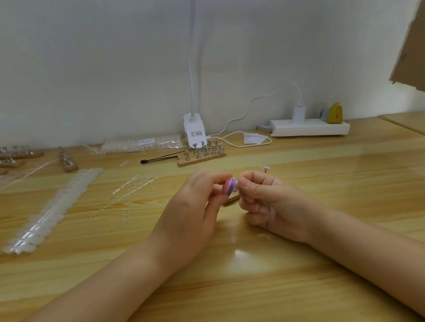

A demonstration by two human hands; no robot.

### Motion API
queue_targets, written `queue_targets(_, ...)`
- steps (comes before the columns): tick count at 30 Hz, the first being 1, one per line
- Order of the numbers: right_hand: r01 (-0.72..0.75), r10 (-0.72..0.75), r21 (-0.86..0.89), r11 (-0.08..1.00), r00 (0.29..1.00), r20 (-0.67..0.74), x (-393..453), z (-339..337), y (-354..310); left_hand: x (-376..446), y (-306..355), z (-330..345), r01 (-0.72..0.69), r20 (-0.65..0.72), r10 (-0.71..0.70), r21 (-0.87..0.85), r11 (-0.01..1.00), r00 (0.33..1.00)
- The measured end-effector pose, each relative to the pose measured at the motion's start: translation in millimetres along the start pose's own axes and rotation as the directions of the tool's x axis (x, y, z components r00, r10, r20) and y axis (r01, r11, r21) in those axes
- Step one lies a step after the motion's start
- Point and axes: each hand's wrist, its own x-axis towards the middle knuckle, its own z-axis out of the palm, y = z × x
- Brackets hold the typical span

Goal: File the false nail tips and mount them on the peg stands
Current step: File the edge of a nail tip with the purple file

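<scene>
Head view: the left hand (195, 208) grips a pink-and-purple file (228, 187), its fingers curled round it. The right hand (269, 202) has its fingers curled too, thumb and forefinger pinching a nail tip (236, 183) at their ends; the tip touches the file's right edge, between the two hands. Beyond the fingertips stands a peg stand (202, 154); a loose peg (265, 168) lies just past the right knuckles.

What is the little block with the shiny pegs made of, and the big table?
The small brown peg block looks like wood or cork, matte and tan. Its silver pegs look like metal, since they glint. The yellow table shows wood grain under a glossy coat that mirrors the lamp; it may be laminate.
</scene>
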Motion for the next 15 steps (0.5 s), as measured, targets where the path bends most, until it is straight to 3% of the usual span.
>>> queue_targets(2, 0.003, -0.003, 0.002, 1.000, 1.000, -0.005, -0.1, -0.2, -0.4, -1.1, -1.7, -1.8, 0.020, -0.020, -0.019, 0.031, 0.999, 1.000)
queue_targets(6, 0.001, -0.001, -0.021, 1.000, 1.000, 0.002, -0.8, 1.0, 0.2, 3.8, 6.6, -0.7, -0.083, -0.174, 0.080, -0.007, 0.997, 0.982)
queue_targets(11, -0.009, 0.010, 0.015, 1.000, 0.999, -0.035, -0.1, 0.7, -1.2, 0.6, -1.7, -3.3, -0.020, -0.075, 0.036, 0.199, 0.980, 0.997)
queue_targets(15, -0.002, 0.002, 0.001, 1.000, 1.000, -0.018, -0.8, 1.6, -0.6, 3.7, 4.1, -4.1, -0.207, -0.049, 0.230, 0.279, 0.938, 0.972)
